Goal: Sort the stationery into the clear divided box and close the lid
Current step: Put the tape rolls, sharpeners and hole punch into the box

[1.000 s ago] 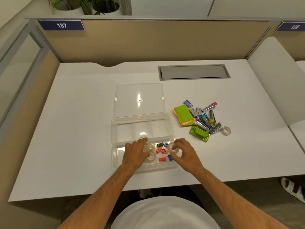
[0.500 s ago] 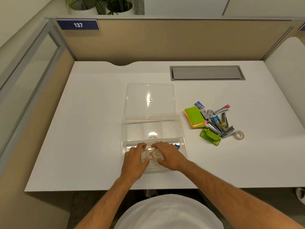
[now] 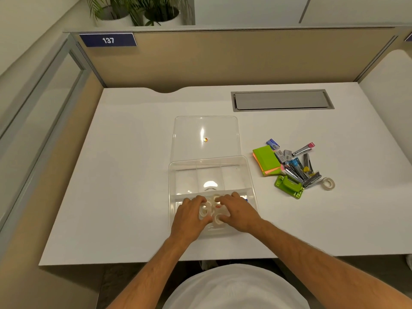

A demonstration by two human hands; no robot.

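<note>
Since a second ago both your hands have drawn together over the near compartment of the clear box (image 3: 250, 175), and the small red and blue pieces that lay there in the open are now almost wholly covered. Your left hand (image 3: 189, 216) and right hand (image 3: 238, 211) sit side by side inside that compartment, fingers curled down around a cluster of white tape rolls (image 3: 208, 209); you seem to be gathering them, but whether either hand truly grips a roll cannot be told. Only a speck of red and a blue corner peep out beside your right hand. Far compartments of the box look bare, though glare blurs them. Its lid (image 3: 205, 134) lies open and flat on the white table (image 3: 133, 175), hinged away from you. To the right of the box, apart from it, waits a heap: green sticky notes (image 3: 265, 159), a green stapler (image 3: 288, 186), several metal clippers (image 3: 298, 172) too tangled to count, and one more loose tape roll (image 3: 328, 183). Behind, a grey hatch (image 3: 281, 100) is set into the table, a tan partition carries a blue sign (image 3: 108, 40) reading 137, and potted plants (image 3: 138, 10) are cut off at the top.
</note>
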